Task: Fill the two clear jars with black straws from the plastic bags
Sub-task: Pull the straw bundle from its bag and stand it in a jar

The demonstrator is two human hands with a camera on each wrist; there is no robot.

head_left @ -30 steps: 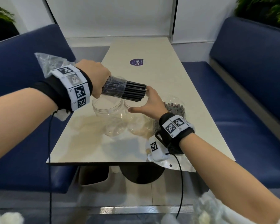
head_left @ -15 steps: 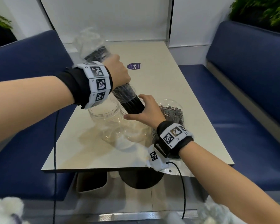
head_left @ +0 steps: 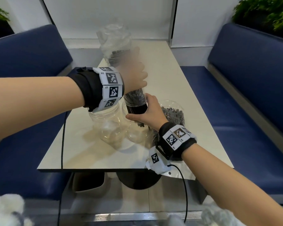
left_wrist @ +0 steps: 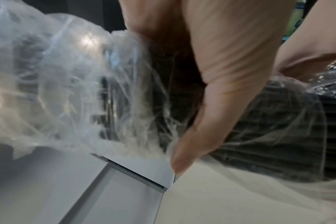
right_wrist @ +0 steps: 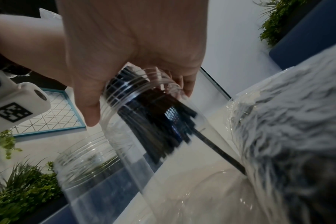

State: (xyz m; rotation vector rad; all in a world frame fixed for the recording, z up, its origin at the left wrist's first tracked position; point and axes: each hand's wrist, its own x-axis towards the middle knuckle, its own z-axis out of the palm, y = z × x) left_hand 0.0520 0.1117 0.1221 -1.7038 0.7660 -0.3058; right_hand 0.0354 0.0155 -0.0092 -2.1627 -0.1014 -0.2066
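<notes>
Two clear jars stand side by side on the table: the left jar (head_left: pixel 104 123) holds nothing, and the right jar (head_left: pixel 135 129) has black straws (right_wrist: pixel 159 121) sliding into it. My left hand (head_left: pixel 137 77) grips a plastic bag of straws (head_left: pixel 116 44) held nearly upright, mouth down over the right jar. In the left wrist view the thumb (left_wrist: pixel 211 109) presses the bag (left_wrist: pixel 71 91) against the bundle. My right hand (head_left: pixel 146 112) is curled round the right jar's threaded neck (right_wrist: pixel 136 84). One straw reaches deeper than the rest.
A second plastic bag of black straws (head_left: pixel 174 116) lies on the table (head_left: pixel 91 154) just right of the jars, beside my right wrist. Blue benches (head_left: pixel 245 88) flank the table on both sides. A round purple sticker is hidden behind the raised bag.
My left hand swung the bag from lying sideways to nearly upright, mouth down. The straws slid down into the right jar. My right hand closed round that jar's neck.
</notes>
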